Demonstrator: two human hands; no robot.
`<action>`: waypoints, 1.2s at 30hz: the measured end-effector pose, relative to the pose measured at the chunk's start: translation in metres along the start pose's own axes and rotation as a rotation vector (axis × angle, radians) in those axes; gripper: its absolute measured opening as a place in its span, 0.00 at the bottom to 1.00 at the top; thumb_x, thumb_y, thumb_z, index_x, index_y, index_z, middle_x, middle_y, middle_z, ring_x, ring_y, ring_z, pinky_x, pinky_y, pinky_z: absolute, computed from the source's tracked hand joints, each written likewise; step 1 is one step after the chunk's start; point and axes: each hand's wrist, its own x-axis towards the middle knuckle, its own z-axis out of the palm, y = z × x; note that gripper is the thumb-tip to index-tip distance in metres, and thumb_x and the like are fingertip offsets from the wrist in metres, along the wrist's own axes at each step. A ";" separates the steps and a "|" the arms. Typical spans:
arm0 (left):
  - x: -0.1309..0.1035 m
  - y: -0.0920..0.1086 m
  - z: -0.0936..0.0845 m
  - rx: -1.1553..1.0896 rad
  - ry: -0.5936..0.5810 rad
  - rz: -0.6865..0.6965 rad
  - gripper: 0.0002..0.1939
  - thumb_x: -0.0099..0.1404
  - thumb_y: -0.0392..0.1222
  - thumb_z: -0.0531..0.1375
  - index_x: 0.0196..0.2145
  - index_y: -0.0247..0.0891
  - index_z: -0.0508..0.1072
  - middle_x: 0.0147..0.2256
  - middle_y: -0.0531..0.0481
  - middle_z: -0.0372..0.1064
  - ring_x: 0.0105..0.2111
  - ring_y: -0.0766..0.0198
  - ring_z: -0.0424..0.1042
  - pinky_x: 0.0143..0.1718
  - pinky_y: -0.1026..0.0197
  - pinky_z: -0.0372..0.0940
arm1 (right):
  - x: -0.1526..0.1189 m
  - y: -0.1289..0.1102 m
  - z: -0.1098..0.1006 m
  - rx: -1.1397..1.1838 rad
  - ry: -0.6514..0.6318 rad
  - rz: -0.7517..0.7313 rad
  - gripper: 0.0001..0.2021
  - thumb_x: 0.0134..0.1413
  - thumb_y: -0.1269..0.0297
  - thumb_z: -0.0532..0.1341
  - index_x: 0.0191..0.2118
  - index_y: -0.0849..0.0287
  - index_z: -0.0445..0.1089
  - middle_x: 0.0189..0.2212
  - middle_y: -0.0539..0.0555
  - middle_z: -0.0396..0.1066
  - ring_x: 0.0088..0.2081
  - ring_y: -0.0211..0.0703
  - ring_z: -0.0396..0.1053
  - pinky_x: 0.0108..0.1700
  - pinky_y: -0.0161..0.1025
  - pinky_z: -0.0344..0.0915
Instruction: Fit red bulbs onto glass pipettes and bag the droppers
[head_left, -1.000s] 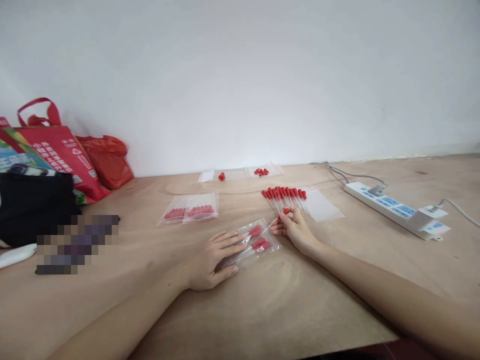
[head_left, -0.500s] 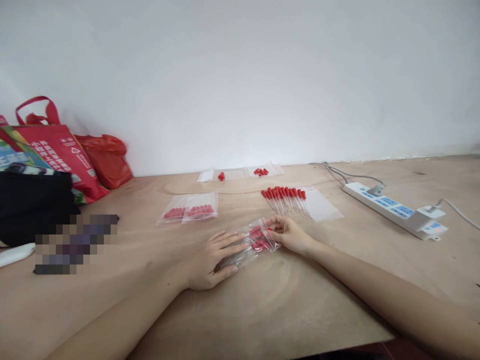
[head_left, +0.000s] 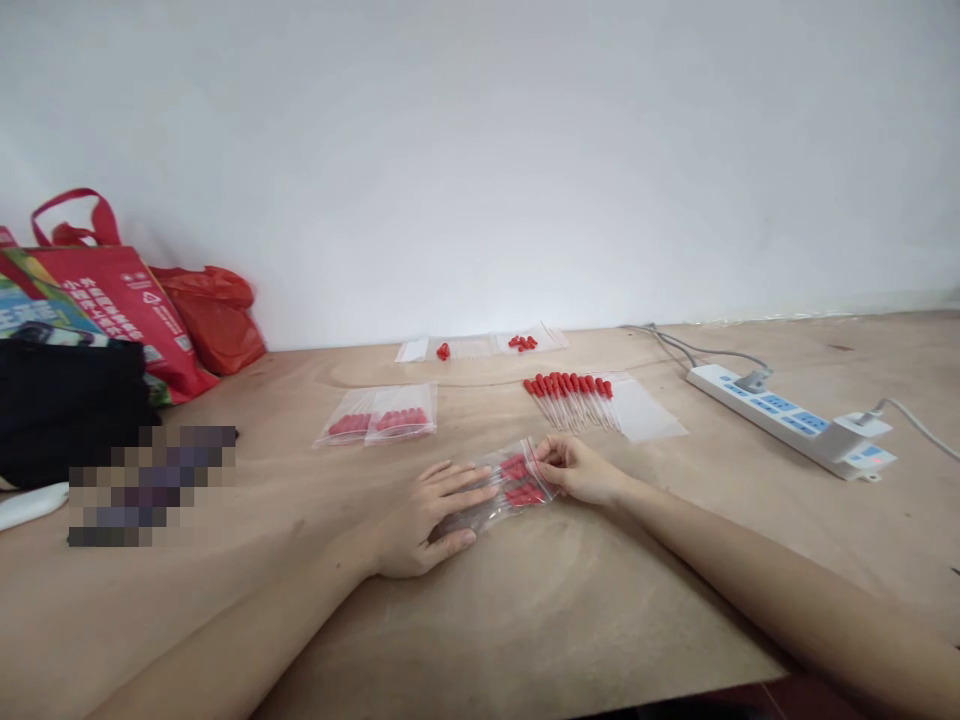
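A clear zip-lock bag (head_left: 489,514) lies on the table in front of me, holding droppers with red rubber bulbs (head_left: 524,495). The bulbs sit toward the zip end, in two groups. My left hand (head_left: 427,522) rests flat over the bag's left part, fingers stretched out, and covers much of the thin tubes. At the right end, my right hand (head_left: 579,470) pinches the bag's zip edge between thumb and fingers. Just beyond that hand, a fan of loose red-bulb droppers (head_left: 571,395) lies on the table, partly on a flat clear bag (head_left: 651,410).
Two filled zip-lock bags (head_left: 382,422) lie ahead to the left. Near the wall are more bags (head_left: 472,348) with tubes and red bulbs. A power strip (head_left: 780,415) with cables stands right. Red shopping bags (head_left: 127,310) and a black bag (head_left: 71,410) crowd the left.
The red bulbs inside the bag have shifted from a jumbled cluster into two neater groups. The zip end looks flatter and straighter. Both hands have stayed almost in place.
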 end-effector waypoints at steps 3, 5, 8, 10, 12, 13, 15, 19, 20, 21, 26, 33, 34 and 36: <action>0.000 0.000 0.000 0.004 -0.007 -0.005 0.25 0.62 0.43 0.50 0.57 0.51 0.50 0.59 0.54 0.45 0.57 0.56 0.47 0.56 0.46 0.43 | -0.003 -0.002 0.000 -0.003 -0.007 -0.027 0.13 0.37 0.61 0.64 0.24 0.60 0.59 0.15 0.42 0.60 0.16 0.26 0.54 0.18 0.27 0.48; 0.000 0.000 0.000 0.010 -0.012 -0.007 0.25 0.62 0.44 0.50 0.57 0.51 0.50 0.59 0.54 0.45 0.57 0.56 0.47 0.56 0.46 0.43 | -0.004 -0.003 -0.001 -0.002 -0.028 -0.039 0.11 0.37 0.62 0.63 0.24 0.61 0.60 0.15 0.43 0.60 0.16 0.26 0.54 0.18 0.27 0.50; 0.000 0.000 0.000 0.020 -0.012 -0.015 0.25 0.62 0.44 0.50 0.57 0.50 0.51 0.59 0.53 0.45 0.57 0.56 0.47 0.56 0.47 0.44 | -0.005 -0.004 -0.001 0.015 -0.049 -0.035 0.11 0.38 0.61 0.62 0.26 0.61 0.61 0.18 0.44 0.62 0.17 0.27 0.56 0.19 0.28 0.53; 0.000 0.000 -0.001 0.025 -0.010 -0.021 0.25 0.62 0.44 0.50 0.57 0.50 0.51 0.58 0.53 0.46 0.57 0.56 0.47 0.56 0.47 0.45 | -0.004 -0.003 -0.001 0.036 -0.036 -0.023 0.12 0.37 0.61 0.62 0.29 0.60 0.61 0.20 0.46 0.65 0.17 0.28 0.57 0.17 0.28 0.52; 0.000 -0.001 -0.001 0.027 -0.011 -0.026 0.25 0.62 0.44 0.50 0.57 0.49 0.51 0.58 0.53 0.46 0.57 0.56 0.47 0.56 0.47 0.45 | -0.003 -0.001 0.001 0.036 0.000 -0.016 0.13 0.37 0.61 0.62 0.30 0.60 0.61 0.22 0.46 0.66 0.16 0.28 0.57 0.16 0.27 0.52; 0.000 -0.001 -0.001 0.027 -0.012 -0.027 0.25 0.62 0.44 0.50 0.57 0.49 0.51 0.58 0.52 0.46 0.57 0.55 0.47 0.56 0.47 0.45 | -0.002 -0.001 0.001 0.024 0.018 -0.017 0.13 0.37 0.61 0.62 0.29 0.60 0.61 0.21 0.46 0.66 0.16 0.28 0.57 0.16 0.27 0.51; 0.001 -0.001 0.000 0.028 -0.012 -0.024 0.25 0.62 0.44 0.50 0.57 0.49 0.52 0.59 0.52 0.46 0.57 0.55 0.47 0.56 0.46 0.45 | -0.001 0.001 0.003 -0.015 0.045 -0.035 0.11 0.38 0.60 0.62 0.26 0.61 0.62 0.18 0.46 0.64 0.16 0.28 0.57 0.16 0.28 0.52; 0.000 -0.001 0.001 0.030 -0.010 -0.021 0.25 0.62 0.43 0.51 0.56 0.48 0.52 0.59 0.52 0.45 0.58 0.55 0.46 0.56 0.46 0.45 | -0.002 -0.001 0.003 -0.063 0.045 -0.072 0.12 0.38 0.58 0.63 0.23 0.63 0.65 0.17 0.47 0.64 0.17 0.28 0.58 0.19 0.28 0.54; 0.000 -0.002 0.002 0.030 -0.009 -0.022 0.25 0.62 0.43 0.51 0.56 0.48 0.52 0.59 0.52 0.45 0.58 0.55 0.46 0.56 0.46 0.45 | -0.003 -0.003 0.003 -0.066 0.031 -0.060 0.13 0.39 0.56 0.62 0.24 0.63 0.65 0.16 0.46 0.63 0.16 0.27 0.56 0.18 0.28 0.53; 0.000 -0.002 0.002 0.030 -0.007 -0.024 0.25 0.62 0.43 0.51 0.56 0.48 0.52 0.58 0.52 0.46 0.57 0.55 0.46 0.56 0.46 0.45 | -0.004 -0.004 0.003 -0.069 0.020 -0.039 0.14 0.41 0.54 0.60 0.25 0.63 0.65 0.14 0.45 0.62 0.14 0.27 0.54 0.16 0.28 0.52; 0.000 -0.002 0.002 0.023 0.006 -0.026 0.25 0.62 0.44 0.51 0.56 0.49 0.52 0.58 0.52 0.46 0.57 0.55 0.47 0.56 0.46 0.45 | -0.002 -0.005 0.002 -0.097 0.196 0.044 0.17 0.47 0.49 0.54 0.24 0.60 0.60 0.09 0.42 0.54 0.10 0.28 0.49 0.12 0.28 0.45; -0.001 -0.003 0.002 0.031 0.015 -0.020 0.24 0.62 0.44 0.51 0.56 0.49 0.52 0.58 0.51 0.46 0.57 0.54 0.47 0.55 0.45 0.48 | 0.002 0.000 -0.002 -0.094 0.084 0.033 0.16 0.34 0.59 0.65 0.30 0.64 0.64 0.15 0.44 0.61 0.17 0.29 0.57 0.20 0.29 0.54; -0.001 -0.003 0.002 0.036 0.018 -0.020 0.25 0.62 0.44 0.51 0.56 0.49 0.52 0.58 0.51 0.46 0.57 0.54 0.47 0.55 0.45 0.48 | 0.002 -0.001 -0.002 -0.083 0.035 0.041 0.15 0.35 0.59 0.65 0.29 0.64 0.65 0.14 0.44 0.61 0.17 0.29 0.56 0.20 0.30 0.53; -0.002 -0.004 0.004 0.046 0.023 -0.024 0.25 0.62 0.44 0.51 0.57 0.49 0.51 0.58 0.50 0.46 0.57 0.54 0.47 0.54 0.45 0.48 | 0.000 -0.003 -0.003 -0.055 -0.025 0.039 0.15 0.35 0.59 0.64 0.29 0.64 0.66 0.14 0.44 0.60 0.17 0.29 0.56 0.20 0.30 0.52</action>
